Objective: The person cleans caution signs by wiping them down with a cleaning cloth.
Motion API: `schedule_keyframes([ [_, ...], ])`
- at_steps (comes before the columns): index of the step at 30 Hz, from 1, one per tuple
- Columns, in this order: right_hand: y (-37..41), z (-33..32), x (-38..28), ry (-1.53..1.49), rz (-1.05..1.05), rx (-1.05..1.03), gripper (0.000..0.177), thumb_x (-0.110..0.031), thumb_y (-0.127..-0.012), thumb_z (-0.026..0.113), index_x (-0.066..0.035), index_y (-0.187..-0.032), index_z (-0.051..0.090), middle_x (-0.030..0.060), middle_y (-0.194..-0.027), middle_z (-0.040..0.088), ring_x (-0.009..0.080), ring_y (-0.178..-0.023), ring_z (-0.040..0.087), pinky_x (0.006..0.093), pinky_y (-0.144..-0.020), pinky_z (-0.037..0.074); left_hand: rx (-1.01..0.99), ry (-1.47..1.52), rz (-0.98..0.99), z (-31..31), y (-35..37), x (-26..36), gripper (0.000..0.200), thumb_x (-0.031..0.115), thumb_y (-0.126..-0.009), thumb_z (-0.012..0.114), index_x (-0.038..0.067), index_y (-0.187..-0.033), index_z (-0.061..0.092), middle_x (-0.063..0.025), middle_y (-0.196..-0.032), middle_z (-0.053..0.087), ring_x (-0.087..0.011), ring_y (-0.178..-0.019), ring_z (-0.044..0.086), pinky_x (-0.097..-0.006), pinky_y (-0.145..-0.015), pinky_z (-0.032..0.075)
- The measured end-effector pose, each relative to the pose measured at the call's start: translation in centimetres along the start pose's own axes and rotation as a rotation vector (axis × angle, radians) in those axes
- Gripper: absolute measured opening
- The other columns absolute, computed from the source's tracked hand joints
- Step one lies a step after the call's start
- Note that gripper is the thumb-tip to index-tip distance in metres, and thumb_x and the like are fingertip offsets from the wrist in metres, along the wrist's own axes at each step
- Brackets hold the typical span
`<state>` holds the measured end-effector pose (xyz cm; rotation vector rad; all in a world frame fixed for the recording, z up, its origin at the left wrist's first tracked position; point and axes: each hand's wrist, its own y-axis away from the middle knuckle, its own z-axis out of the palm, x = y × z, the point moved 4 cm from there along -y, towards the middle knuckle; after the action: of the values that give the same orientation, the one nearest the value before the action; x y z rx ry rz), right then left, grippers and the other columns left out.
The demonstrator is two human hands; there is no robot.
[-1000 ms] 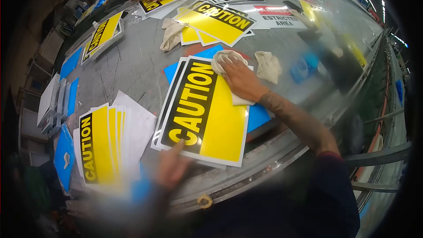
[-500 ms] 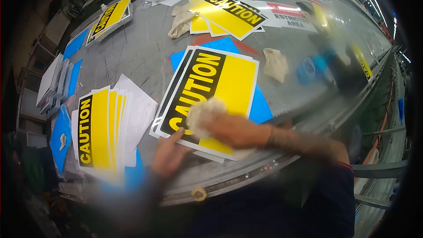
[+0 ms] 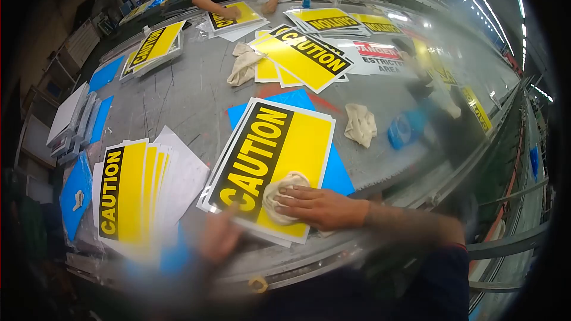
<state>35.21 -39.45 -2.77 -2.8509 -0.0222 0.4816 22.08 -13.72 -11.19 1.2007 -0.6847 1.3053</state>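
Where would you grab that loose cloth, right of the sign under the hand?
Probably pinch the cloth by its crumpled middle, coming from above: it lies on the table, its raised folds offer a hold, and nothing covers it.

On the scratched grey worktop (image 3: 184, 95) lie a blue sheet (image 3: 336, 172) beneath CAUTION signs (image 3: 302, 142) and, right, a crumpled cloth (image 3: 361, 125)

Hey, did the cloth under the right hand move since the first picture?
Yes. The cloth went down the caution sign, from beside the N to near the C.
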Motion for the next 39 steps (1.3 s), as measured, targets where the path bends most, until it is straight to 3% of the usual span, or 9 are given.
schedule_keyframes([
  [6, 3.8, -3.1, 16.7, 0.216, 0.497, 0.393, 0.043, -0.011, -0.105, 0.055, -0.007, -0.147, 0.059, 0.0196, -0.146, 0.064, 0.0409, -0.131, 0.063, 0.0498, -0.106, 0.054, 0.159, 0.273, -0.203, 2.7, 0.4, 2.4, 0.044, 0.007, -0.112, 0.056, -0.003, -0.153, 0.044, -0.0207, -0.149, 0.06, -0.0374, -0.135, 0.064, -0.0594, -0.11, 0.059],
  [8, 2.7, -4.3, 16.6, 0.211, 0.672, 0.311, 0.046, -0.013, -0.106, 0.056, -0.005, -0.151, 0.055, 0.0221, -0.149, 0.061, 0.0408, -0.136, 0.059, 0.0495, -0.111, 0.05, 0.205, 0.378, -0.205, 3.8, 0.5, 3.3, 0.044, 0.008, -0.112, 0.055, -0.003, -0.153, 0.044, -0.0202, -0.149, 0.06, -0.0365, -0.135, 0.064, -0.0598, -0.111, 0.057],
  [12, -0.1, 0.2, 8.8, 0.089, 0.434, 0.148, 0.052, -0.011, -0.103, 0.058, -0.003, -0.155, 0.052, 0.0235, -0.159, 0.053, 0.0396, -0.152, 0.047, 0.0471, -0.124, 0.041, 0.141, 0.512, -0.184, 3.5, 0.1, 2.9, 0.044, 0.012, -0.114, 0.053, -0.002, -0.155, 0.044, -0.0196, -0.152, 0.058, -0.0357, -0.137, 0.062, -0.0597, -0.115, 0.053],
  [17, -4.8, 1.8, -3.9, -0.115, -0.121, -0.04, 0.063, -0.005, -0.095, 0.065, -0.01, -0.157, 0.053, 0.0166, -0.158, 0.057, 0.0329, -0.149, 0.053, 0.0456, -0.122, 0.046, 0.001, 0.688, -0.308, 3.1, -0.1, 2.2, 0.049, 0.033, -0.113, 0.053, -0.004, -0.147, 0.048, -0.0221, -0.145, 0.061, -0.0354, -0.135, 0.062, -0.0489, -0.115, 0.051],
  [22, -4.9, -0.8, 6.6, 0.034, 0.298, 0.12, 0.057, -0.006, -0.097, 0.066, -0.01, -0.153, 0.057, 0.0177, -0.154, 0.061, 0.0382, -0.141, 0.059, 0.0487, -0.115, 0.052, 0.025, 0.632, -0.202, 3.9, -0.1, 3.2, 0.045, 0.017, -0.115, 0.051, -0.002, -0.155, 0.044, -0.0209, -0.155, 0.055, -0.0368, -0.145, 0.055, -0.0653, -0.121, 0.045],
  [27, -7.7, 1.8, -1.7, -0.202, -0.119, -0.063, 0.055, -0.008, -0.095, 0.071, -0.009, -0.149, 0.06, 0.0147, -0.156, 0.06, 0.033, -0.147, 0.055, 0.0459, -0.123, 0.046, 0.0, 0.694, -0.249, 2.7, -0.5, 1.2, 0.046, 0.027, -0.118, 0.044, -0.001, -0.156, 0.044, -0.0198, -0.155, 0.056, -0.0374, -0.144, 0.056, -0.062, -0.119, 0.05],
  [31, -7.6, 0.9, 3.8, -0.063, 0.103, -0.014, 0.056, -0.012, -0.095, 0.071, -0.012, -0.15, 0.061, 0.013, -0.159, 0.057, 0.0305, -0.151, 0.051, 0.0456, -0.125, 0.043, 0.042, 0.616, -0.222, 3.8, -0.2, 3.2, 0.047, 0.031, -0.12, 0.041, 0.001, -0.155, 0.043, -0.0164, -0.152, 0.056, -0.032, -0.137, 0.061, -0.0522, -0.114, 0.055],
  [38, -8.4, 1.6, 0.8, -0.147, -0.097, -0.044, 0.057, -0.014, -0.095, 0.071, -0.013, -0.15, 0.06, 0.011, -0.161, 0.055, 0.0299, -0.154, 0.048, 0.0468, -0.13, 0.037, -0.1, 0.506, -0.171, 3.3, -0.6, 2.8, 0.053, 0.039, -0.116, 0.051, 0.003, -0.155, 0.046, -0.012, -0.149, 0.059, -0.0266, -0.138, 0.06, -0.0525, -0.116, 0.053],
  [39, -9.1, 2.0, 1.3, -0.123, -0.075, -0.041, 0.056, -0.015, -0.097, 0.068, -0.013, -0.153, 0.058, 0.0114, -0.162, 0.055, 0.0309, -0.154, 0.047, 0.0477, -0.13, 0.035, -0.143, 0.485, -0.213, 2.8, -0.6, 2.8, 0.057, 0.037, -0.112, 0.063, 0.005, -0.156, 0.045, -0.0104, -0.148, 0.059, -0.0267, -0.139, 0.059, -0.0538, -0.116, 0.051],
])
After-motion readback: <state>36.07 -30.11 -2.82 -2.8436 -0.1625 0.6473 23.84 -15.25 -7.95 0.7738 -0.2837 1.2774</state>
